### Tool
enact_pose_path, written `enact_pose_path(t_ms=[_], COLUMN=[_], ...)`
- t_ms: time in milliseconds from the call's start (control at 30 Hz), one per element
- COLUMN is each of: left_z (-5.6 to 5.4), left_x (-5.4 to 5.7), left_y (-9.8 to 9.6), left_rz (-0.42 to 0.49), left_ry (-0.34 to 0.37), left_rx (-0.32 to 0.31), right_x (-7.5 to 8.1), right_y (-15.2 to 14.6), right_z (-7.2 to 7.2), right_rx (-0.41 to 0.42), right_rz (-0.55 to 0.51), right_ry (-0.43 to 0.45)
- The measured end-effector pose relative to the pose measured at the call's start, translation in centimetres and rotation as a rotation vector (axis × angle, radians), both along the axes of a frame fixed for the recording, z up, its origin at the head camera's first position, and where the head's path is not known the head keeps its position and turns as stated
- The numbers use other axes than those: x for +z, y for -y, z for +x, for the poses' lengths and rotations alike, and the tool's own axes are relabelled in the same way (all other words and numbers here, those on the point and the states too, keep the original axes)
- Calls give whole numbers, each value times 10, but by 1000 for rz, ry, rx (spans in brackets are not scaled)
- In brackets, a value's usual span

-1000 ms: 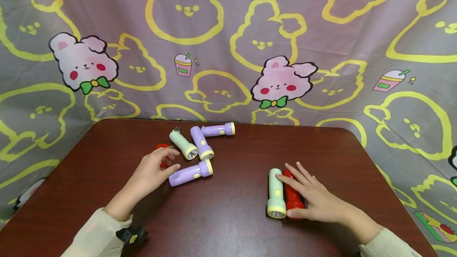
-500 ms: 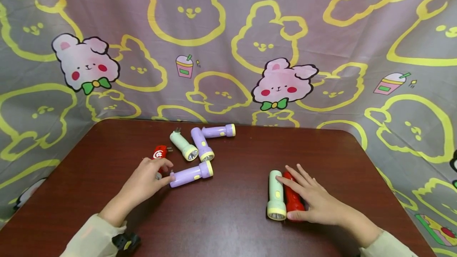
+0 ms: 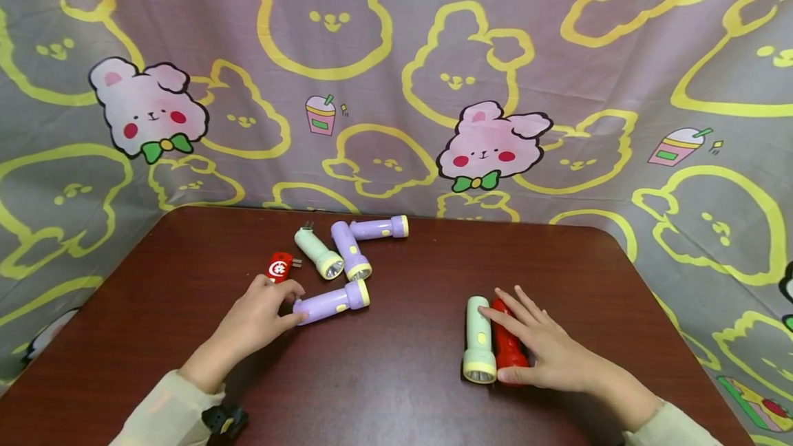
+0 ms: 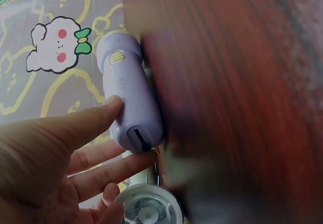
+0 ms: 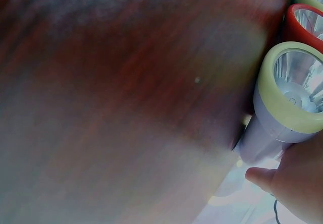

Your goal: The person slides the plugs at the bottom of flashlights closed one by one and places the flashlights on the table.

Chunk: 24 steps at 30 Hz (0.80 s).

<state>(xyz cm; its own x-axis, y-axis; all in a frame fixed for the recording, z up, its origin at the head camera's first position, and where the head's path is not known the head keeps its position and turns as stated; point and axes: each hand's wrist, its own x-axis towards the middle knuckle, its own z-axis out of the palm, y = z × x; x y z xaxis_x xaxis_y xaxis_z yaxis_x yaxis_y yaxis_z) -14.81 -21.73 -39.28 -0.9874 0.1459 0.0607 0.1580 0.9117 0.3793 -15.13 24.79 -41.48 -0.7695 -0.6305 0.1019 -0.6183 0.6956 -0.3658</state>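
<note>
My left hand (image 3: pixel 257 315) pinches the tail end of a purple flashlight (image 3: pixel 328 304) lying on the table. In the left wrist view, the thumb lies along that purple flashlight (image 4: pixel 132 95), and fingertips touch near its slotted tail. Partly behind this hand is a red flashlight (image 3: pixel 280 267) with its plug prongs out. My right hand (image 3: pixel 554 353) rests over another red flashlight (image 3: pixel 509 343), fingers mostly straight. Touching that one is a pale green flashlight (image 3: pixel 479 339). The right wrist view shows a purple flashlight (image 5: pixel 260 138) beside my right hand, hidden in the head view.
Farther back lie a pale green flashlight (image 3: pixel 317 251) with prongs out and two purple flashlights, one angled (image 3: pixel 350 250) and one (image 3: pixel 381 228) near the far edge. The dark wood table (image 3: pixel 409 377) meets a patterned cloth (image 3: pixel 384 54) behind and at the sides.
My left hand has come down and back to the purple flashlight's tail and taken hold of it, uncovering more of the red flashlight. My right hand has stayed in place.
</note>
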Motion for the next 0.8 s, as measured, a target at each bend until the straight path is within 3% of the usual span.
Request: enact_pose_path(t_ms=[333, 533, 800], left_z=[1, 2, -2], left_x=[-3, -4, -5], left_y=[0, -1, 1], left_rz=[-24, 34, 166], left_ry=[9, -37, -116], left_rx=[3, 6, -52], right_x=[0, 0, 1], right_y=[0, 0, 0], right_z=[0, 1, 0], right_rx=[1, 0, -4], right_rz=[1, 6, 7], right_ry=[-15, -16, 1])
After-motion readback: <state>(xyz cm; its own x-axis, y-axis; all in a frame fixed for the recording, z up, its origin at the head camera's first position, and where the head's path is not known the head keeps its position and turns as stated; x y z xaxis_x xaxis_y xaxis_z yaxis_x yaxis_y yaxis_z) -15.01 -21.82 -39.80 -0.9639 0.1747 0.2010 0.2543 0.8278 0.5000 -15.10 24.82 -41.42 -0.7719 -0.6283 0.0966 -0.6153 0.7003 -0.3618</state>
